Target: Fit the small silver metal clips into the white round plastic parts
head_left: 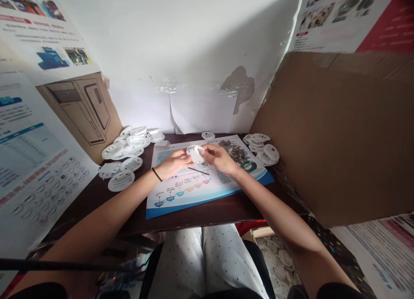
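Note:
Over the middle of the printed sheet, a round white plastic part [195, 154] is held up between both hands. My left hand [177, 163], with a dark band at the wrist, grips its left edge with thumb and fingers. On the opposite edge, my right hand [220, 157] pinches the same part. Below the hands a thin dark stick [198, 171] lies on the printed sheet [181, 204]. Just beyond my right hand sits a heap of small metal pieces [233, 151], with a green ring [248, 166] beside it.
Several white round parts [121, 181] are piled at the table's left, and more [268, 154] at the right. A single white disc [208, 135] lies near the back wall. Cardboard panels [339, 135] flank the dark table [207, 217]. A box of white parts [274, 256] stands below, right.

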A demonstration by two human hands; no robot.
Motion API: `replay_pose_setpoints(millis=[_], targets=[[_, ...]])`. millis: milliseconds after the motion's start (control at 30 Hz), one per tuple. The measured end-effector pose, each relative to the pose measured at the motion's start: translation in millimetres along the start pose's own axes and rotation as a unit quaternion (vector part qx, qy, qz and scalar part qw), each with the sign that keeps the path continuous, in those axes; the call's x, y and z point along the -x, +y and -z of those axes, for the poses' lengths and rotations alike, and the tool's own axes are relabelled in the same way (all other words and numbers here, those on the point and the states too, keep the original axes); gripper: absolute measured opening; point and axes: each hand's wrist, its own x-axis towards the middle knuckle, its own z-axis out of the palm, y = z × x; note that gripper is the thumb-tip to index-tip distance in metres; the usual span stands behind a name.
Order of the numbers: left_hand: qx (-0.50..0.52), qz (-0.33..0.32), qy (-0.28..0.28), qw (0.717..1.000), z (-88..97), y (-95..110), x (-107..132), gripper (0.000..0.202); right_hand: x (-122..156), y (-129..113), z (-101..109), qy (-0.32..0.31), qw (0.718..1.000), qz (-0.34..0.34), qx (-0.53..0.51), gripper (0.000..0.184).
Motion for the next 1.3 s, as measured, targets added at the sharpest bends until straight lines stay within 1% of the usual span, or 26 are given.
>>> replay_pose_setpoints(millis=[67,100,133,167,200,233,300,333,367,400,467,500,567,633,667,733,867,933,1033,1100,1167,1300], targets=[[-0.039,-0.003,-0.007,0.999,-1.3,-2.4,0.9,0.03,0.0,-7.0,7.8,-0.013,0.999,0.016,0.027,0.03],[-0.07,-0.01,0.002,0.998,-1.4,-3.4,0.7,0.034,0.5,-10.3,14.1,-0.014,0.999,0.016,0.047,0.028],[-0.105,-0.025,0.022,0.994,-1.1,-3.9,0.1,0.041,1.4,-13.4,22.6,-0.013,0.998,0.012,0.068,0.027],[-0.141,-0.054,0.068,0.986,-0.3,-4.0,-0.7,0.049,2.7,-16.1,33.5,0.0,0.996,0.011,0.093,0.027],[-0.179,-0.083,0.131,0.972,0.8,-3.5,-1.6,0.054,4.2,-18.3,46.8,0.034,0.993,0.011,0.116,0.027],[-0.212,-0.106,0.174,0.956,2.1,-2.7,-2.4,0.057,6.0,-19.9,62.1,0.062,0.989,0.007,0.132,0.028],[-0.262,-0.142,0.213,0.93,4.5,-0.7,-3.3,0.058,10.4,-21.1,95.7,0.101,0.984,-0.025,0.148,0.033],[-0.266,-0.15,0.224,0.925,5.2,0.0,-3.3,0.06,13.1,-20.6,112.4,0.141,0.974,-0.041,0.172,0.034],[-0.262,-0.154,0.236,0.923,5.4,0.3,-3.1,0.062,16.2,-19.6,127.8,0.191,0.956,-0.06,0.213,0.033],[-0.255,-0.158,0.244,0.922,5.2,-0.1,-2.8,0.063,19.5,-18.2,141.2,0.245,0.928,-0.086,0.265,0.03],[-0.241,-0.169,0.251,0.922,4.0,-2.8,-2.2,0.066,26.6,-14.9,160.5,0.315,0.86,-0.133,0.379,0.028],[-0.239,-0.178,0.249,0.922,3.6,-4.9,-2.1,0.067,29.8,-13.3,166.0,0.33,0.826,-0.149,0.432,0.026],[-0.239,-0.195,0.235,0.922,4.2,-9.2,-2.1,0.066,34.5,-10.6,170.2,0.351,0.766,-0.202,0.499,0.025],[-0.249,-0.208,0.222,0.919,6.8,-12.5,-2.6,0.063,36.4,-8.3,168.3,0.366,0.728,-0.248,0.524,0.027],[-0.262,-0.214,0.22,0.915,8.5,-13.3,-2.9,0.062,36.4,-7.1,166.3,0.373,0.716,-0.264,0.528,0.028],[-0.301,-0.228,0.226,0.898,12.0,-13.1,-3.5,0.059,35.2,-4.6,161.7,0.371,0.701,-0.283,0.539,0.029],[-0.377,-0.239,0.257,0.857,15.5,-8.9,-5.3,0.047,30.9,-0.5,154.2,0.315,0.678,-0.326,0.579,0.036],[-0.395,-0.232,0.266,0.848,16.3,-7.8,-6.2,0.042,28.6,-0.9,150.9,0.287,0.678,-0.346,0.582,0.038],[-0.426,-0.218,0.279,0.833,17.5,-7.6,-7.5,0.034,27.4,-5.4,146.7,0.237,0.7,-0.366,0.565,0.04],[-0.458,-0.214,0.277,0.817,18.3,-7.2,-8.3,0.028,29.0,-9.1,146.1,0.206,0.713,-0.374,0.556,0.04],[-0.494,-0.211,0.269,0.8,19.2,-5.9,-9.1,0.027,32.0,-11.2,147.9,0.186,0.72,-0.383,0.548,0.04],[-0.56,-0.177,0.278,0.76,23.9,-0.2,-9.9,0.028,35.5,-12.3,151.7,0.16,0.721,-0.391,0.549,0.04]])
